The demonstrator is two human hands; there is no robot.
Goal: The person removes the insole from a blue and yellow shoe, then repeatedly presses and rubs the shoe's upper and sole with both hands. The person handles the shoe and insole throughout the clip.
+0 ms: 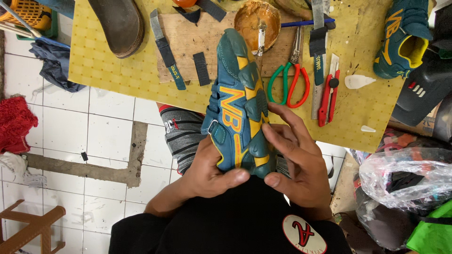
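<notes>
Head view, looking down. A teal and yellow sports shoe [239, 106] is held in both hands above the near edge of a yellow work board [117, 66]. Its long axis runs nearly straight away from the person, leaning slightly left; the end at the hands is nearest the body and the far end lies over a wooden plank [188, 42] on the board. Which end is toe and which heel cannot be told with certainty, since the near end is covered by the hands.

The left hand [207, 171] is wrapped around the near end of the shoe from the left, thumb pressed across its bottom edge. The right hand [296, 160] grips the shoe's right side, fingers spread along the teal panels and thumb meeting the left thumb below. Part of the shoe's near end is hidden behind the fingers.

Right of the shoe, on the board, lie scissors with green and red handles [288, 82] and a red utility knife [328, 96]. Beyond the shoe's far end stands a round tin of brown paste [256, 21], with a tool resting in it. A matching second shoe [402, 40] sits at the board's far right corner, partly cut off. A dark sole [120, 23], cut by the frame's top edge, lies far left of the plank.
</notes>
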